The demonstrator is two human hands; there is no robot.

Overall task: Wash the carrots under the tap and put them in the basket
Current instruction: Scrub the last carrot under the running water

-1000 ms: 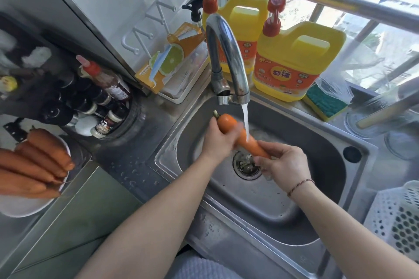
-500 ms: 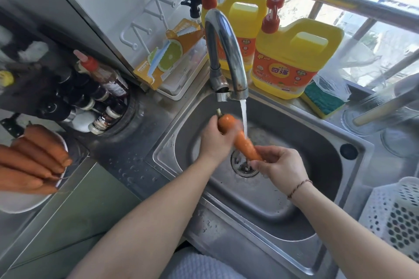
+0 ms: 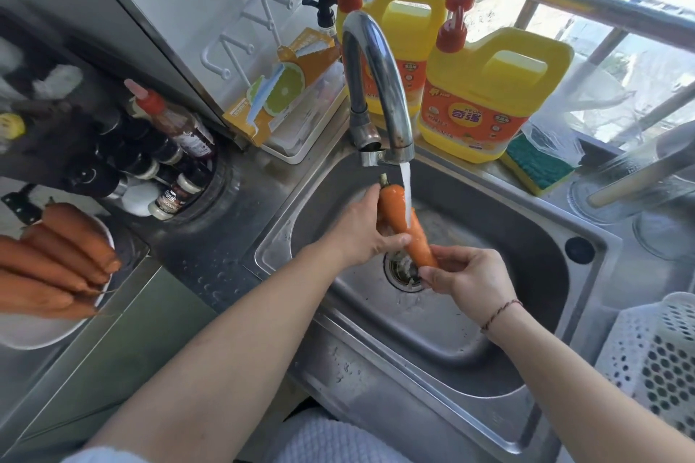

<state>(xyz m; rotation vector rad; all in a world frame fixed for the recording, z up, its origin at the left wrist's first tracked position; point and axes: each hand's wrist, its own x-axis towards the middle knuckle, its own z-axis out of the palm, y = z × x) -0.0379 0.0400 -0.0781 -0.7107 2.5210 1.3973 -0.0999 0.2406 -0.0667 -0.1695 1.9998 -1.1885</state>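
An orange carrot (image 3: 408, 227) is held over the steel sink (image 3: 470, 331), under water running from the curved tap (image 3: 376, 86). My left hand (image 3: 357, 227) grips the carrot's thick stem end, thumb across it. My right hand (image 3: 470, 276) pinches the thin tip above the drain. Several more carrots (image 3: 56, 259) lie on a white plate (image 3: 34, 331) at the left edge. A white perforated basket (image 3: 662, 361) stands at the right edge, partly out of view.
Two yellow detergent jugs (image 3: 485, 94) and a green sponge (image 3: 534, 169) stand behind the sink by the window. A rack of seasoning bottles (image 3: 161, 162) sits left of the sink, with a white tray (image 3: 301, 135) behind. A glass lid (image 3: 639, 177) lies at the right.
The carrot has turned more upright under the stream and my left hand has slid along it. My right hand stays at the tip.
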